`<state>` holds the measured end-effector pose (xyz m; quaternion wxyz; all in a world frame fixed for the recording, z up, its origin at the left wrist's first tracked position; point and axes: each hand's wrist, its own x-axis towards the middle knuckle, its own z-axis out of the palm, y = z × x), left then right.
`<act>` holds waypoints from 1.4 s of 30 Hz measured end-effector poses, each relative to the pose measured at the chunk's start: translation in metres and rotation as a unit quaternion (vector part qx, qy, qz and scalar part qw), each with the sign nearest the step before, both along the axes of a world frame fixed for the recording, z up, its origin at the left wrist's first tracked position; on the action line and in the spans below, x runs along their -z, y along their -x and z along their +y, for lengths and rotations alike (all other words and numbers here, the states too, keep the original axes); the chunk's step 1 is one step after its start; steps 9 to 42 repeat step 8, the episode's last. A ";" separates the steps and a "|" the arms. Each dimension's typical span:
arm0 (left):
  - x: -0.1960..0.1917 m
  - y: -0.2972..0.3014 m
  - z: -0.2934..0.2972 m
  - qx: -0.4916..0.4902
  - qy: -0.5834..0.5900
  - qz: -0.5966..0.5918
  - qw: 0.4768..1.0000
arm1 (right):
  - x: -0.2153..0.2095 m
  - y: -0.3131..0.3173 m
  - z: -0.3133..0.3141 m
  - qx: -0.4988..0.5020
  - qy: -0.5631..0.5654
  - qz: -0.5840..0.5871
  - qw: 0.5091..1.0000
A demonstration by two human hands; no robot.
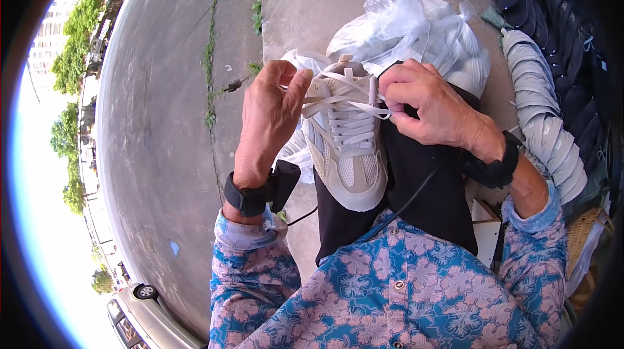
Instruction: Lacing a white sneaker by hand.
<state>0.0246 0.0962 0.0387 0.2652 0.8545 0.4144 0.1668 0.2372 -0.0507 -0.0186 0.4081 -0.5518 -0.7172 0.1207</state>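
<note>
A beige and white sneaker [353, 183] rests on my lap, its toe pointing toward me. White laces [351, 129] criss-cross its tongue, and loose lengths stretch sideways across the upper part of the shoe. Left of the shoe, my left hand [274, 101] is closed, thumb and forefinger pinching a lace. On the other side, my right hand [426, 103] has its fingers curled in a pinch around another length of lace. The exact ends of the laces are partly hidden by my fingers.
Beyond my knees sits a bulging white plastic bag [448, 40]. To the right lie a stack of pale shoe parts [543, 115] and dark stacked pieces [552, 30], with a woven basket [580, 235] nearer me. A car [140, 316] stands at the lower left.
</note>
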 end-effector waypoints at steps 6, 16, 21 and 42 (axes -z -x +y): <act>-0.005 0.013 -0.017 -0.009 0.277 -0.085 0.957 | -0.008 0.005 -0.003 -0.066 0.099 -0.078 0.990; 0.000 0.021 -0.015 0.004 0.311 -0.073 0.948 | -0.008 0.008 -0.001 -0.063 0.110 -0.082 0.988; 0.000 0.021 -0.015 0.004 0.311 -0.073 0.948 | -0.008 0.008 -0.001 -0.063 0.110 -0.082 0.988; 0.000 0.021 -0.015 0.004 0.311 -0.073 0.948 | -0.008 0.008 -0.001 -0.063 0.110 -0.082 0.988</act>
